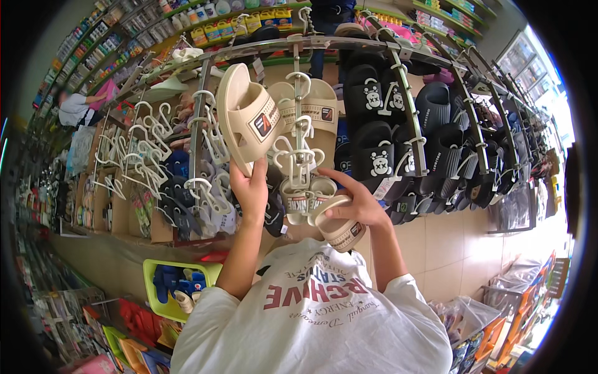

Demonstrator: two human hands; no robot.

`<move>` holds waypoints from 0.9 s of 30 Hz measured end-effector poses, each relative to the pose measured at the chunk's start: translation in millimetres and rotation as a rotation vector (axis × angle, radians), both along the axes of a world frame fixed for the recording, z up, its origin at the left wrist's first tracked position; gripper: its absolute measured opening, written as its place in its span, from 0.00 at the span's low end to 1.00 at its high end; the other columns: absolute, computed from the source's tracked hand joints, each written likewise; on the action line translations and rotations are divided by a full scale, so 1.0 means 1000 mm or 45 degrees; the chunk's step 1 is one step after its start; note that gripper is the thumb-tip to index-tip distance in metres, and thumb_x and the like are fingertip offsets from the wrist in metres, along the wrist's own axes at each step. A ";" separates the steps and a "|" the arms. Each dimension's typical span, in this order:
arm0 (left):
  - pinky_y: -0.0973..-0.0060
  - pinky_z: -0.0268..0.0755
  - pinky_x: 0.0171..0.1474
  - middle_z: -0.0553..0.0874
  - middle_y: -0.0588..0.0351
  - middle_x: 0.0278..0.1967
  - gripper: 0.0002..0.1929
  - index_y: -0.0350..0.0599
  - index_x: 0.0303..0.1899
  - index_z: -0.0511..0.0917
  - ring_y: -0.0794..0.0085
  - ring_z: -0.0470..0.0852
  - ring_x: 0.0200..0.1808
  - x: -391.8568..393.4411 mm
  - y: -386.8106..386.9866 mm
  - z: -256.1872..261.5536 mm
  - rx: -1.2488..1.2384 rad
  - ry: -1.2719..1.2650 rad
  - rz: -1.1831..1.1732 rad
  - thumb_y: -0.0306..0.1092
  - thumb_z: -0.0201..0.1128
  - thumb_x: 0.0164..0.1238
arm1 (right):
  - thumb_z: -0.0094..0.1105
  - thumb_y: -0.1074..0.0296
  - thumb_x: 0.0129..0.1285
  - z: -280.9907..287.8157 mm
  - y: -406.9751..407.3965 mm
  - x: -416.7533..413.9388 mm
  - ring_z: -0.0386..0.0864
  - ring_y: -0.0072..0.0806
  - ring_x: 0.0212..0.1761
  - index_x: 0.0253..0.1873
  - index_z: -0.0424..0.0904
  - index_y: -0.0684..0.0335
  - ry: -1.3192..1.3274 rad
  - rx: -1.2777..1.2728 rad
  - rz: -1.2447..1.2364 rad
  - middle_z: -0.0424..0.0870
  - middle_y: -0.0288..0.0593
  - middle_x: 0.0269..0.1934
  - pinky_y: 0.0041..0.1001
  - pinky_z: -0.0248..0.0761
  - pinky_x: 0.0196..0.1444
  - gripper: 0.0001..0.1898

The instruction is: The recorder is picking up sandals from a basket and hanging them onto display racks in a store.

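My left hand (250, 189) grips the heel end of a beige slide sandal (252, 112), held raised with its toe pointing away from me. A matching beige slide (345, 229) is in my right hand (352, 198), low and close to my chest. My right index finger reaches out toward the white plastic hangers (299, 161) on the middle metal rail. Behind them, another beige pair (318, 112) hangs on that rail. Below the hangers hang light slides with lettered straps (295, 198), partly covered by my right hand.
Black slides with cartoon figures (382, 156) hang to the right. Many bare white hangers (149, 135) fill the rails at left, above cardboard boxes (107, 201). A lime green basket (149, 285) holds blue and beige footwear. People stand beyond the rack (296, 44) and at far left.
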State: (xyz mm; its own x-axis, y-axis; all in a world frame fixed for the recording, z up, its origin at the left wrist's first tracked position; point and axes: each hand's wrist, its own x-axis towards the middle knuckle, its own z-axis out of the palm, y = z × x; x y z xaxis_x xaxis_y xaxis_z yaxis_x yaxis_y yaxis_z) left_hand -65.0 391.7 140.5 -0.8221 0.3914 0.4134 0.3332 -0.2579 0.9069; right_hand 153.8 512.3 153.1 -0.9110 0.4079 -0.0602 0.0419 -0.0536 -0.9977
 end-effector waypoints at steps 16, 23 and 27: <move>0.77 0.71 0.53 0.84 0.59 0.45 0.14 0.37 0.52 0.78 0.78 0.79 0.45 -0.001 -0.010 -0.032 -0.039 -0.353 -0.117 0.29 0.69 0.69 | 0.82 0.66 0.49 -0.014 0.009 -0.017 0.73 0.34 0.66 0.73 0.67 0.68 0.033 0.098 -0.026 0.72 0.49 0.69 0.32 0.68 0.66 0.45; 0.77 0.72 0.51 0.84 0.59 0.46 0.15 0.37 0.52 0.78 0.78 0.80 0.45 0.003 -0.012 -0.047 -0.077 -0.441 -0.225 0.30 0.70 0.68 | 0.81 0.68 0.50 -0.015 0.010 -0.021 0.73 0.33 0.66 0.72 0.68 0.69 0.045 0.107 0.018 0.71 0.48 0.69 0.32 0.68 0.66 0.44; 0.76 0.74 0.52 0.85 0.57 0.48 0.16 0.38 0.53 0.79 0.78 0.82 0.47 0.009 -0.013 -0.053 -0.008 -0.577 -0.364 0.29 0.70 0.68 | 0.81 0.70 0.49 -0.018 0.010 -0.022 0.75 0.32 0.64 0.71 0.68 0.72 0.039 0.214 0.012 0.72 0.46 0.67 0.31 0.68 0.66 0.44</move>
State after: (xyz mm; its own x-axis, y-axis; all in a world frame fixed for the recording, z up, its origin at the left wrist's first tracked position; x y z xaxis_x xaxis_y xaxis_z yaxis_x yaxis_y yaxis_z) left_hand -56.1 378.6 87.4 -0.7781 0.6269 0.0382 -0.1751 -0.2750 0.9454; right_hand 131.7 522.0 135.2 -0.9153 0.4012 0.0357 0.0114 0.1143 -0.9934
